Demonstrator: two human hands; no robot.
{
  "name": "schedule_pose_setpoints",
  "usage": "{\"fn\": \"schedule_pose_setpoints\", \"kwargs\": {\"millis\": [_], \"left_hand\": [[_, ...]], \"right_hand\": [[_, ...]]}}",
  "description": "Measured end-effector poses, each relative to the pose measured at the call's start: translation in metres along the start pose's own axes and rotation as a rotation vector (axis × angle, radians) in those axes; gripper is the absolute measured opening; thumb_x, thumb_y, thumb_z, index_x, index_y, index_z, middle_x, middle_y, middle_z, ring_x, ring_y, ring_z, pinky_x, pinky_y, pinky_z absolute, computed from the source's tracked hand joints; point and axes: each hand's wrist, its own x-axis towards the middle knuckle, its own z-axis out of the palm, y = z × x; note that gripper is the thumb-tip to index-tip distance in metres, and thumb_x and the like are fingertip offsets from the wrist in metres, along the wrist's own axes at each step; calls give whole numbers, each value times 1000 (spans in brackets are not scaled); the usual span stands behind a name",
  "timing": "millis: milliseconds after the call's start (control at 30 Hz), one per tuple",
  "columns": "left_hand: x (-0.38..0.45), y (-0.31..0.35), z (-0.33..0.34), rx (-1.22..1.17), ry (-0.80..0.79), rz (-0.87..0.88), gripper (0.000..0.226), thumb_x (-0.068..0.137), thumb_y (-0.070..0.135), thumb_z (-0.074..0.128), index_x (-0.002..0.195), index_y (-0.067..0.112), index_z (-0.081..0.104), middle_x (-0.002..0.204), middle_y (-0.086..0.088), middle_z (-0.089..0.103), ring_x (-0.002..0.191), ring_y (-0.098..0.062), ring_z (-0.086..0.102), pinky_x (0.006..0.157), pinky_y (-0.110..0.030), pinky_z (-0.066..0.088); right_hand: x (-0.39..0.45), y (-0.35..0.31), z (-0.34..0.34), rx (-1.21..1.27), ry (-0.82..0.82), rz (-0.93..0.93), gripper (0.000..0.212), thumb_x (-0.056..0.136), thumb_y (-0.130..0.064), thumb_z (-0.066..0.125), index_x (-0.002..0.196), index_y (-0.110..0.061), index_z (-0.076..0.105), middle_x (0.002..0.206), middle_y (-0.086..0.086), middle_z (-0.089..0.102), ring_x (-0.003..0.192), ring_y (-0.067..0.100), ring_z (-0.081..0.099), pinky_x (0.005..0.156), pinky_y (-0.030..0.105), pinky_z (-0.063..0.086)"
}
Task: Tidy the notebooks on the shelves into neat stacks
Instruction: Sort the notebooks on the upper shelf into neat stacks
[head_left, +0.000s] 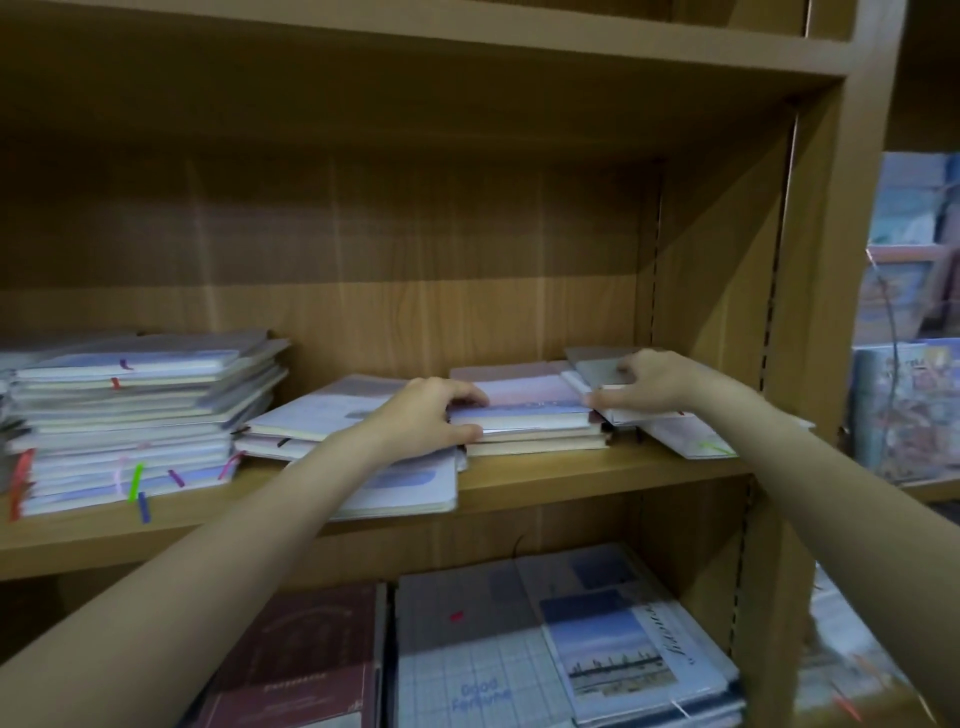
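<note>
Notebooks are spread along the middle board of a wooden bookcase (810, 322). Tall stack (140, 415), at the left end of the board, is piled unevenly, with coloured ribbon markers (136, 480) hanging from its front edges. Low pile (322, 415), just right of the tall stack, is made up of pale covers, and one pale notebook (410, 488) is seen jutting forward past the board's front edge. Small stack (530, 421), at the centre, is topped by a pink-and-blue cover and is gripped at its left end by the left hand (426, 415), fingers laid over the top cover and thumb curled against the page edges. Grey notebooks (597, 366), slanted and overlapping at the right end, are touched by the right hand (649, 382), whose fingers are bent over them while the thumb points left toward the small stack; whether anything is actually pinched cannot be told. White notebook (685, 436) with a green marker is lying flat under the right forearm. On the lower board, dark red notebooks (306, 654) are placed at left, and a grey grid-patterned notebook (467, 670) beside a landscape-cover notebook (618, 660) at right.
</note>
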Motion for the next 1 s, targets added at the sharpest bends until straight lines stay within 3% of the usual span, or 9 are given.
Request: {"fn": "schedule_pose_setpoints", "kwargs": {"millis": [133,300,400,533,600,733,867,933,1000], "left_hand": [[0,2,-2,-19,-32,-28,40,87,27,64,125,20,57,125,6,58,115,-9,51,95,-19,37],[-5,0,1,26,-44,-12,42,89,25,59,129,18,52,126,2,57,114,-14,51,94,-21,36],[-10,-3,-5,-17,-25,-16,39,89,23,58,128,18,54,122,0,61,112,-14,54,96,-25,40],[-19,-6,-11,-163,84,-26,36,90,14,58,125,12,55,122,-1,61,112,-11,55,94,-18,39],[-24,-8,-10,-220,113,-44,42,88,17,61,129,13,51,125,-1,59,112,-11,54,93,-19,40],[-28,-11,-11,-195,61,-60,54,82,26,69,131,16,48,126,3,55,109,-10,53,89,-19,40],[-26,-12,-10,-157,34,-29,53,78,20,73,127,17,53,119,6,58,97,-5,55,79,-12,36],[-25,-10,-8,-150,44,-11,55,78,20,73,129,18,51,118,7,57,98,-5,53,78,-11,34],[-24,-8,-8,-148,44,2,51,83,18,68,131,17,50,122,2,58,106,-10,54,80,-12,34]], "right_hand": [[6,-17,0,-183,75,-46,37,83,-45,64,71,-16,44,73,1,47,61,14,43,51,25,32],[-7,-2,10,-453,372,-102,46,93,-45,46,58,-15,39,58,-1,38,61,18,45,57,26,35],[-17,-2,5,-507,434,-126,44,95,-49,40,68,-15,49,59,-3,41,63,19,52,59,26,42],[-34,-45,-18,-439,610,-380,46,96,-43,41,59,-17,39,53,-3,39,50,16,46,50,27,39],[-42,-74,-18,-348,496,-521,40,94,-49,42,71,-17,52,62,-2,52,58,15,54,57,28,47],[-46,-82,-4,-251,-10,-558,46,83,-53,55,104,-13,65,99,1,66,93,15,63,83,31,53],[-53,-45,-5,-223,-177,-314,76,77,-58,62,142,-27,36,145,-3,40,131,17,38,108,31,32],[-57,-39,1,-329,-126,-308,75,83,-48,64,145,-30,27,148,-3,36,133,17,36,109,30,30],[-63,-40,5,-417,75,-373,50,92,-34,55,139,-30,40,134,1,52,120,18,50,98,29,41]]}}
